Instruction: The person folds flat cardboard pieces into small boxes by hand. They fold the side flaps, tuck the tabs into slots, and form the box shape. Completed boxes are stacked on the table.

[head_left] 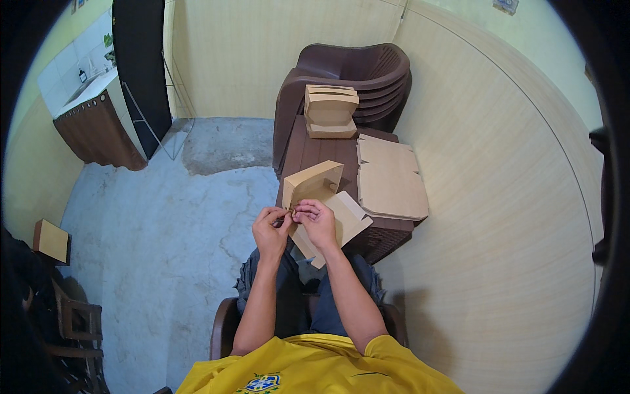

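Observation:
A partly folded brown cardboard box (pixel 351 220) rests on the near end of the brown table, above my knees. Its far part stands raised as a shallow tray, while the near flaps lie spread out. My left hand (pixel 270 226) pinches the box at its left side, near a corner. Close against it, my right hand (pixel 316 220) pinches the cardboard too, with fingertips almost meeting the left ones. The fingers hide the exact bit of cardboard between them.
Flat cardboard blanks (pixel 392 177) lie stacked on the right of the brown table (pixel 300 148). Folded boxes (pixel 330 117) stand at its far end, before stacked brown chairs (pixel 387 79). A wood-panelled wall (pixel 499 197) runs along the right. A sink counter (pixel 92 88) is at the far left.

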A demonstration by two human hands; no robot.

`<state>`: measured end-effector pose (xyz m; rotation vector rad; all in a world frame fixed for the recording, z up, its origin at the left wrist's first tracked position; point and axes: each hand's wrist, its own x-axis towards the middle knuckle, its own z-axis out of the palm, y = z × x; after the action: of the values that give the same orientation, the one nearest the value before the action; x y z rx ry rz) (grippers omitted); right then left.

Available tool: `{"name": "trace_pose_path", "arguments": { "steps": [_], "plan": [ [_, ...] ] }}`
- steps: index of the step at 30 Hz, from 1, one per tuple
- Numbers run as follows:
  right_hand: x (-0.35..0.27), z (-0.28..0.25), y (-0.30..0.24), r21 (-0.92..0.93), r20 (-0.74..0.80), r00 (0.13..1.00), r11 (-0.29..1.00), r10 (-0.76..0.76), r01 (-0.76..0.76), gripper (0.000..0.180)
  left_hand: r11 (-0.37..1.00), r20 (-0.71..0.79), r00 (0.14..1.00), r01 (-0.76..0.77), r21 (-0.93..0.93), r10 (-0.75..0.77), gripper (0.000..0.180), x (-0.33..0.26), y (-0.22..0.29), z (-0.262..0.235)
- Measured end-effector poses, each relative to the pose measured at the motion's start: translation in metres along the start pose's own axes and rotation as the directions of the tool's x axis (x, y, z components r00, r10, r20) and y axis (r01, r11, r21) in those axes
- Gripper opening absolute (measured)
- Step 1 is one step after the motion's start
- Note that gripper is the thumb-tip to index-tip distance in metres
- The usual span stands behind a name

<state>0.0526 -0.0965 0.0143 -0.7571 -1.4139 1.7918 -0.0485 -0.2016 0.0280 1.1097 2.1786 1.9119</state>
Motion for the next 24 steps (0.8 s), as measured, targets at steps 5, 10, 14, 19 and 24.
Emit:
{"name": "trace_pose_path", "arguments": {
  "steps": [5, 10, 14, 19, 24],
  "plan": [
    [-0.003, 0.000, 0.000, -0.048, 0.000, 1.000, 0.998, -0.031, 0.031, 0.034, 0.999, -0.014, 1.000, 0.026, -0.022, -0.026, 0.011, -0.003, -0.001, 0.004],
    [-0.008, 0.000, 0.003, -0.016, -0.010, 1.000, 1.000, -0.020, 0.019, 0.035, 0.998, -0.020, 0.999, -0.031, -0.054, 0.030, 0.012, -0.005, -0.004, 0.004],
    [-0.008, -0.002, 0.006, -0.003, -0.009, 1.000, 1.000, -0.026, 0.026, 0.033, 0.984, 0.121, 0.993, 0.013, -0.179, 0.009, 0.015, 0.000, -0.010, -0.002],
    [-0.007, 0.003, 0.014, 0.003, -0.010, 0.996, 0.996, -0.088, 0.088, 0.029, 0.991, 0.153, 0.983, -0.088, -0.096, 0.102, 0.020, 0.001, -0.013, -0.007],
    [-0.002, 0.007, 0.019, -0.069, -0.006, 0.995, 0.993, -0.098, 0.098, 0.022, 0.996, 0.068, 0.994, -0.083, -0.036, 0.085, 0.023, -0.006, -0.010, -0.001]
  ]
}}
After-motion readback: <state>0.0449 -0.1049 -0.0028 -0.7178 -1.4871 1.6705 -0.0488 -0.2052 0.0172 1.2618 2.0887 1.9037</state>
